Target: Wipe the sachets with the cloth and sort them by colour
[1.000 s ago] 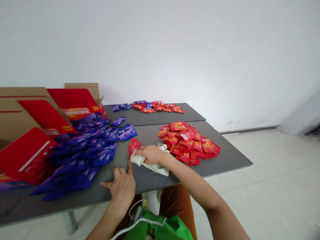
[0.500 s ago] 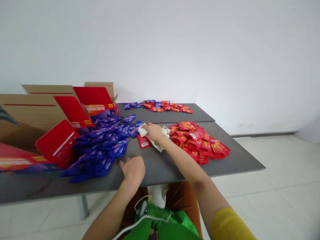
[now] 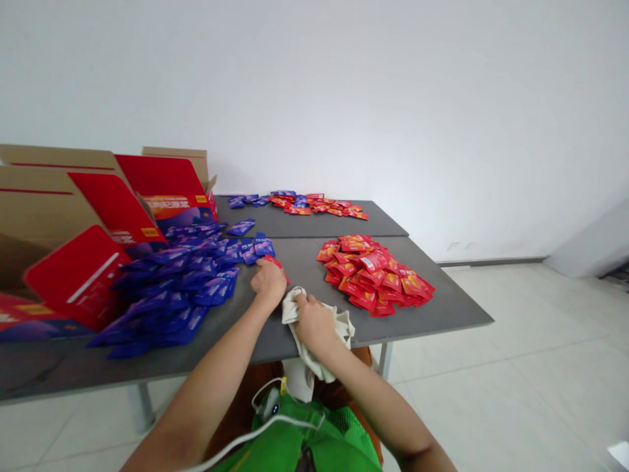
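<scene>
My left hand (image 3: 269, 283) is closed on a red packet (image 3: 278, 265) beside the blue packets, over the dark table (image 3: 299, 252). Near the table's front edge, my right hand (image 3: 314, 322) grips a crumpled white cloth (image 3: 344, 326), part of which hangs over the edge. A heap of blue packets (image 3: 181, 282) lies to the left of my left hand. To the right of both hands is a heap of red packets (image 3: 376, 272).
Open red and brown cardboard boxes (image 3: 167, 180) stand at the left. Mixed red and blue packets (image 3: 314, 204) lie on the rear table section. A white wall (image 3: 319, 98) rises behind. A white cable (image 3: 250, 440) crosses my lap.
My right hand has drawn the cloth back to the front edge. My left hand has moved forward and taken hold of the red packet. The view has shifted slightly to the right.
</scene>
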A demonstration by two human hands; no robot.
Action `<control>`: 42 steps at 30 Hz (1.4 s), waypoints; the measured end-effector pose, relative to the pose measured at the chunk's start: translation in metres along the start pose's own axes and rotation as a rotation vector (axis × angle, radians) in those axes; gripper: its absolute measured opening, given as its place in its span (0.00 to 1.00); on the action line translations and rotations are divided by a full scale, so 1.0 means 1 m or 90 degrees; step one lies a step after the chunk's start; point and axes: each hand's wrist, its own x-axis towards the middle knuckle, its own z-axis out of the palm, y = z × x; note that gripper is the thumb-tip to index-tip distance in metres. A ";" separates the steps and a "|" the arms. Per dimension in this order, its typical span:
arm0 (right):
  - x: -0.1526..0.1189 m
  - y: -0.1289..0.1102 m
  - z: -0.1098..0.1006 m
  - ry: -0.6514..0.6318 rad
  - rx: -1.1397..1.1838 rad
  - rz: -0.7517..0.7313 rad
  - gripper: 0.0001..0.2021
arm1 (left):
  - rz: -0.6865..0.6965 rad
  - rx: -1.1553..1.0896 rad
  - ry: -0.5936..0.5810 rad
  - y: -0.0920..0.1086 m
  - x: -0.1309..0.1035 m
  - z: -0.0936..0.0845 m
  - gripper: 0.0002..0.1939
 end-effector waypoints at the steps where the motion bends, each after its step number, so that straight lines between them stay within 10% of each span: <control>1: 0.001 -0.001 0.006 0.010 0.002 0.013 0.13 | 0.009 -0.009 0.006 0.001 0.000 -0.006 0.27; 11: 0.004 -0.007 0.012 0.063 0.031 0.059 0.11 | 0.386 0.006 0.177 0.102 -0.033 -0.058 0.19; 17: 0.005 -0.006 0.019 0.092 0.059 0.071 0.12 | 0.750 0.006 0.083 0.159 -0.016 -0.008 0.17; 23: 0.005 -0.005 0.021 0.099 0.075 0.078 0.13 | 0.956 0.019 -0.099 0.163 -0.005 0.037 0.16; 29: 0.002 -0.004 0.016 0.101 0.092 0.074 0.15 | 0.883 -0.013 -0.054 0.139 0.051 0.022 0.20; 34: 0.000 -0.001 0.019 0.108 0.126 0.060 0.17 | 0.745 0.082 -0.038 0.078 0.135 0.014 0.19; 42: 0.003 -0.002 0.017 0.078 0.130 0.064 0.19 | 0.378 -0.092 0.098 0.032 0.240 0.016 0.17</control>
